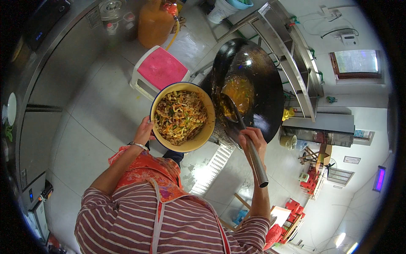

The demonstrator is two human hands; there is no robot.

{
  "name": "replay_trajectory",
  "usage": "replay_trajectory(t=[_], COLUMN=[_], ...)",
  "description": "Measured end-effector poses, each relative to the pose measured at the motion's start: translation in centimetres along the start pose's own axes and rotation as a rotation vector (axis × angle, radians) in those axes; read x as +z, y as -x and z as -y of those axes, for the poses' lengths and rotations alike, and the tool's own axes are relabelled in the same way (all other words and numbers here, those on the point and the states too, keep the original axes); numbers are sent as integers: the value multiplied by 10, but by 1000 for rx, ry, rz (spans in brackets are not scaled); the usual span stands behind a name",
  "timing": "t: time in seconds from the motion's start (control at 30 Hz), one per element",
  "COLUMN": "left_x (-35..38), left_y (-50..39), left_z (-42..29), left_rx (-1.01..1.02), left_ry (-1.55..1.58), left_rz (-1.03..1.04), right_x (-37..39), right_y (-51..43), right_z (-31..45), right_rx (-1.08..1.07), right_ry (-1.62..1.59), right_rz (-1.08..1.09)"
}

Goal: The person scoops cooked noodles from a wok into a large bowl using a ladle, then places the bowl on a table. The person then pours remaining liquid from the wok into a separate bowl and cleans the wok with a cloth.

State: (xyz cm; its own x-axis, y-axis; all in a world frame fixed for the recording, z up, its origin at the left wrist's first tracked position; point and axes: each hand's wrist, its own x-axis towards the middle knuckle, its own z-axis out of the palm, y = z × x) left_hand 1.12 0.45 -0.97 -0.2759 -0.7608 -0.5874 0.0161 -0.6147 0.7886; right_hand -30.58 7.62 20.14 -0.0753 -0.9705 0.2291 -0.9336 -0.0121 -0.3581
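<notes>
My left hand [144, 130] grips the rim of a yellow enamel basin [203, 139] with a dark blue edge. Shredded cooked food [180, 117], with orange and green pieces, lies in the basin. The handle of a metal ladle [253, 152] is in my right hand [255, 141]. The ladle's bowl rests low in a large black wok [269, 108], at the edge of an orange-yellow liquid with bits of vegetable [241, 92]. The basin is held just left of the wok, close beside its rim.
A stool with a pink top [162, 68] stands beyond the basin. Behind it is a large container of orange-brown content [155, 25] with a yellow hose. A stainless steel rack [290, 54] runs past the wok. A steel counter [66, 41] lines the left side. A drain grate [214, 168] crosses the floor.
</notes>
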Motion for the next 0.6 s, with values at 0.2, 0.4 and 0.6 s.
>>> replay_trajectory(t=[0.2, 0.4, 0.6], left_x=[-2, 0, 5], left_y=[-4, -2, 0], left_z=[7, 3, 0], left_rx=[24, 15, 54], left_ry=[5, -4, 37], left_rz=[15, 1, -32], right_x=[-13, -24, -35], right_y=[-4, -9, -15], right_z=[8, 16, 27], right_rx=[62, 41, 105], right_ry=[-67, -70, -121], right_rz=[48, 63, 63])
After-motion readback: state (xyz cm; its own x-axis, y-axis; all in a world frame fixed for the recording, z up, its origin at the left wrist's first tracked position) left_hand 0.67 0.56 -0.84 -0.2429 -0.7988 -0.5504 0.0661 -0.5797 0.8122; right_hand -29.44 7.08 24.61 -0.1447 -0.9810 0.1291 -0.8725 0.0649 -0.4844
